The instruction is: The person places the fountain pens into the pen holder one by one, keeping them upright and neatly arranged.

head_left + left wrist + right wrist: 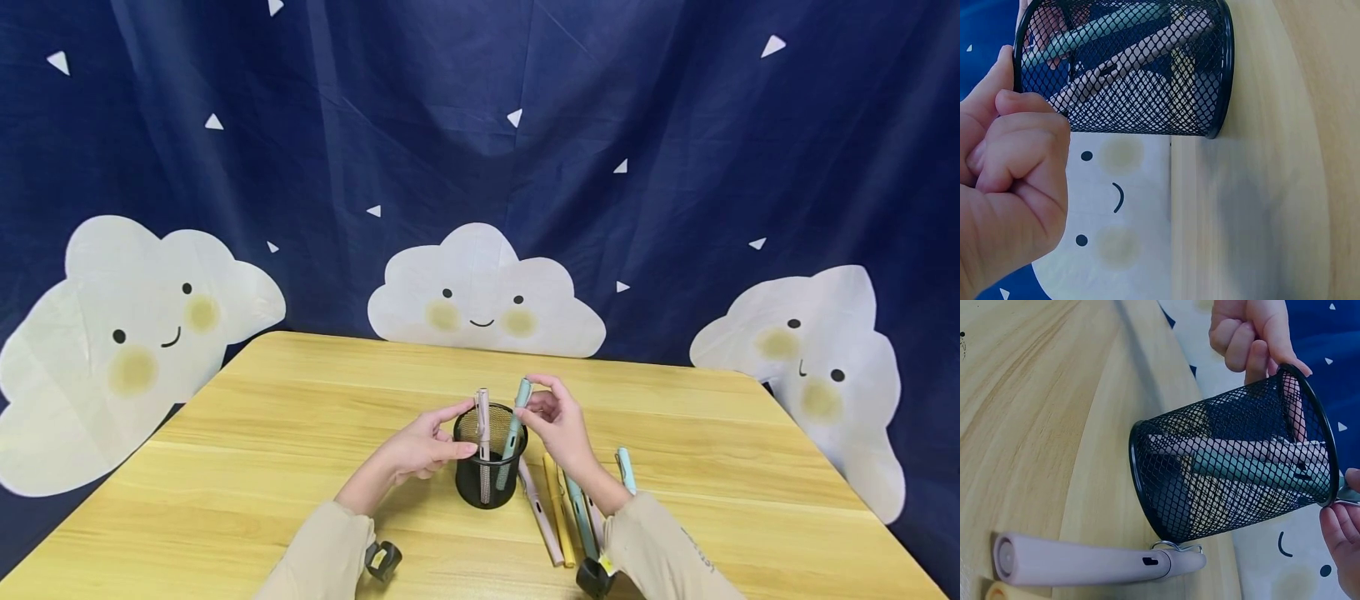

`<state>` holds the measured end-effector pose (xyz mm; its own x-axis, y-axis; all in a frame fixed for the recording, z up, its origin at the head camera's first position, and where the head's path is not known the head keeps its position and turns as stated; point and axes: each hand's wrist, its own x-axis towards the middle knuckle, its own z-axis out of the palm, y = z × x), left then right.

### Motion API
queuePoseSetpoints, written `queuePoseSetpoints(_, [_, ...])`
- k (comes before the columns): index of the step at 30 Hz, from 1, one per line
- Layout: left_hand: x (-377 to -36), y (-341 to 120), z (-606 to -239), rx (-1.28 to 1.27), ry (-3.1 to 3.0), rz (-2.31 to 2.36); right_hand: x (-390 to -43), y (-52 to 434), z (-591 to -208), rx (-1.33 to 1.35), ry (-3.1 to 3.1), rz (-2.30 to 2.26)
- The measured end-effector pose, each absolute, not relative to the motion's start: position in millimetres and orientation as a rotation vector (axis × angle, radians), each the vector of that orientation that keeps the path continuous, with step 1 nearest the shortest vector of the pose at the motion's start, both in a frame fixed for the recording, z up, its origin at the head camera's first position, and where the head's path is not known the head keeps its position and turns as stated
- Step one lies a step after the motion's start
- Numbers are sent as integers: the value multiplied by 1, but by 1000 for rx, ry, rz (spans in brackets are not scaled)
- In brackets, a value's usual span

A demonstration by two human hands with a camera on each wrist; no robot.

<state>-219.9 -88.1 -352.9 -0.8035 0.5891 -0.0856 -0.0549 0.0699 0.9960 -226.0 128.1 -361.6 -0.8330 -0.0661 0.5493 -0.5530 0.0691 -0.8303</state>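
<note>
A black mesh pen holder stands upright on the table. My left hand holds its rim from the left, thumb at the near side and index finger at the far side; the other fingers are folded in the left wrist view. Inside leans a pale pink pen. My right hand pinches the upper end of a teal pen between thumb and fingers. Through the mesh in the right wrist view, the teal pen's lower part shows inside the holder, beside the pink one.
To the right of the holder lie several more pens, among them a pink pen, a yellow pen and a light blue pen, partly under the right forearm. Behind the wooden table hangs a dark blue curtain with clouds.
</note>
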Motion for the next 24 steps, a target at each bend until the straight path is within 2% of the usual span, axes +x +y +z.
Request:
queuePoseSetpoints(6, [-220, -88, -353, 529, 1877, 1786, -225, 127, -361, 594, -2000, 1809])
queuePoseSetpoints(13, [-221, -89, -354, 532, 1862, 1790, -209, 120, -342, 521, -2072, 1776])
queuePoseSetpoints(24, [-221, -88, -355, 522, 1852, 1797, -208, 120, -340, 471, -2140, 1738])
